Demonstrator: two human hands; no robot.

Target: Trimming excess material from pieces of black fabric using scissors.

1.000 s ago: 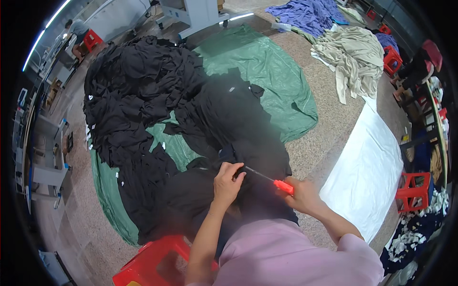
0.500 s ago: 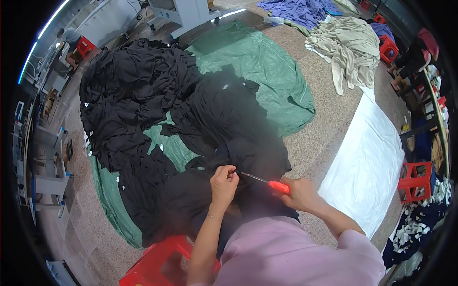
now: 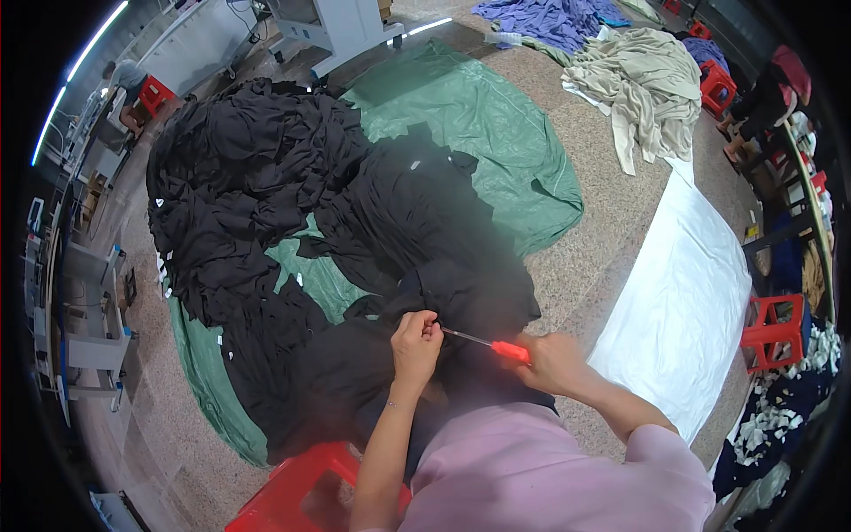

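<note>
My right hand is closed around the red handle of a screwdriver-like tool. Its thin metal shaft points left to the fingertips of my left hand. That hand is closed, its thumb and fingers pinching a bit of a black garment; the pinched part is small and blends into the dark cloth. The tool's tip is hard to make out beside those fingers. Black cloth lies across my lap and joins the heap in front of me.
A large heap of black garments spreads over a green tarp on the floor. Red stools stand at the right and below my left arm. To the right lie a white sheet and pale green cloth. Other people sit farther off.
The tool has shifted slightly left, bringing its tip right up to my left fingers. My right hand moved along with it, while my left hand stays nearly in place.
</note>
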